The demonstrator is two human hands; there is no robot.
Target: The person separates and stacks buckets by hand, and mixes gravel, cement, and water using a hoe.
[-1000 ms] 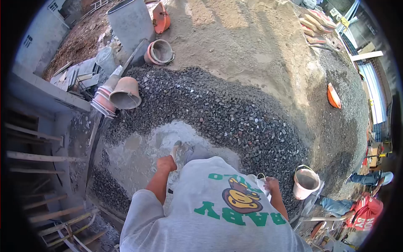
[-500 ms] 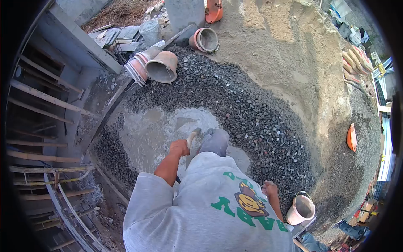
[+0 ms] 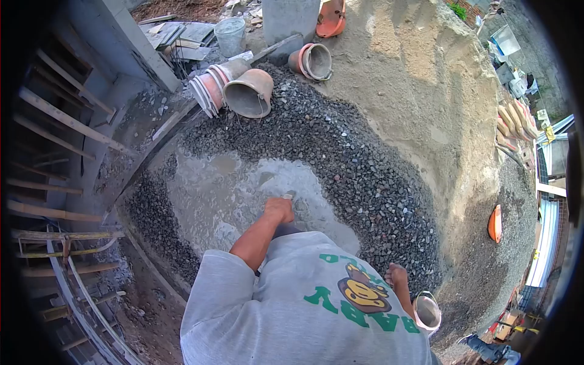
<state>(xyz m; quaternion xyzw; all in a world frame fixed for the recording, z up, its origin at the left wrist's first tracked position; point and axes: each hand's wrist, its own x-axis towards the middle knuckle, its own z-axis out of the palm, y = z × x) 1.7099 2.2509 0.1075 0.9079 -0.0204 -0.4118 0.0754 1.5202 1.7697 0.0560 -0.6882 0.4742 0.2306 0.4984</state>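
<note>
My left hand (image 3: 279, 210) is closed around the pale handle (image 3: 289, 195) of a tool, above the wet grey cement mix (image 3: 213, 188). Only a short end of that handle shows; the working end is hidden. My right hand (image 3: 396, 275) hangs at my right side with curled fingers, over the edge of the dark gravel (image 3: 371, 176). Whatever it holds, if anything, cannot be made out. A pale bucket (image 3: 427, 313) stands just beyond my right forearm. My grey shirt (image 3: 292, 304) covers the lower middle of the view.
Dirty buckets (image 3: 248, 93) lie tipped on the gravel at the back, with another pair (image 3: 315, 61) near a concrete column (image 3: 291, 21). Sand (image 3: 413, 73) is heaped to the right. An orange object (image 3: 494, 224) lies farther right. Wooden poles (image 3: 55, 213) line the left side.
My left hand has moved slightly right and forward with the handle, less of which now shows. My grey-clad leg has drawn back under my shirt. The view has shifted slightly.
</note>
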